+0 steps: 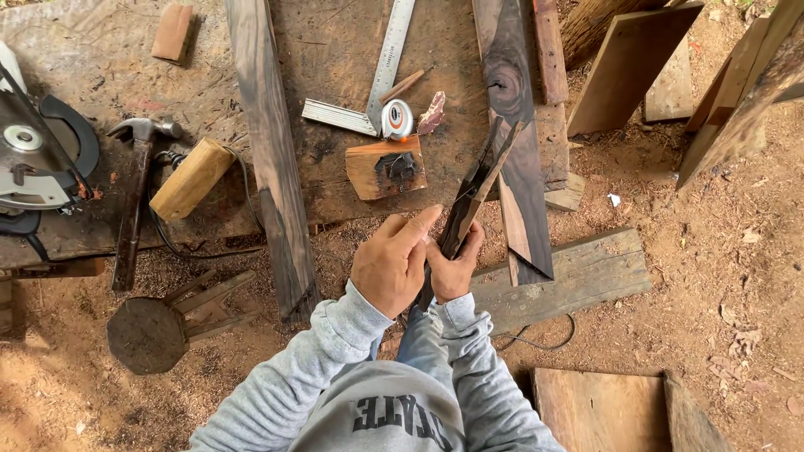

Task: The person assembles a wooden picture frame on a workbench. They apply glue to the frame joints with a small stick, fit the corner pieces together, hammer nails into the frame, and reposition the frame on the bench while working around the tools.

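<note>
- A dark, narrow wood strip (471, 197) is gripped at its lower end by the right hand (453, 266), whose fingers are wrapped around it.
- The left hand (394, 261) is laid against the same strip just beside the right hand, with its index finger stretched out along the wood; whether the strip is actually clasped by it cannot be told.
- The strip is tilted, its upper end raised toward the dark knotted plank (512, 125) and overlapping that plank's left edge.
- Left of the plank, a small wood block with a burnt black patch (385, 167) is seen on the workbench (92, 59).
- Just above that block, a tape measure (397, 119) is set against a metal framing square (381, 79).
- Far left of the plank, a hammer (134, 201) and a circular saw (38, 155) are placed on the bench.
- A pale wooden mallet head (193, 178) is found just beside the hammer, on the plank's side.
- Below the hammer, a small round stool (151, 333) is tipped on the sawdust-covered ground.
</note>
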